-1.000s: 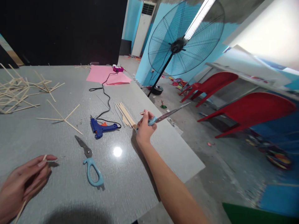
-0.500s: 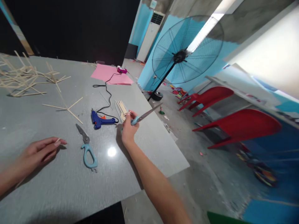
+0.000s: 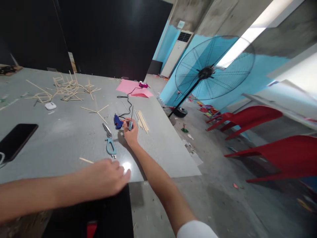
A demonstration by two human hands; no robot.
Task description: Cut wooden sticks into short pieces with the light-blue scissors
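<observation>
My right hand (image 3: 130, 132) is stretched out over the grey table (image 3: 61, 132) and closed on a pair of blue-handled scissors (image 3: 130, 119), blades pointing away from me. It sits beside the blue glue gun (image 3: 118, 121) and a bundle of wooden sticks (image 3: 142, 120). A second pair of blue-handled scissors (image 3: 109, 139) lies on the table just left of it. My left hand (image 3: 105, 177) hovers over the table's near edge, blurred, knuckles up. A short wooden stick (image 3: 86, 160) lies just left of that hand.
A black phone (image 3: 16, 140) lies at the left edge, a small white case (image 3: 50, 106) beyond it. Loose stick piles (image 3: 66, 88) and pink paper (image 3: 132, 88) lie at the far side. A standing fan (image 3: 210, 71) and red chairs (image 3: 247, 119) occupy the floor to the right.
The camera pulled back and up. My right hand swung the scissors from pointing right to pointing away, nearer the glue gun. My left hand moved right towards the table's near edge.
</observation>
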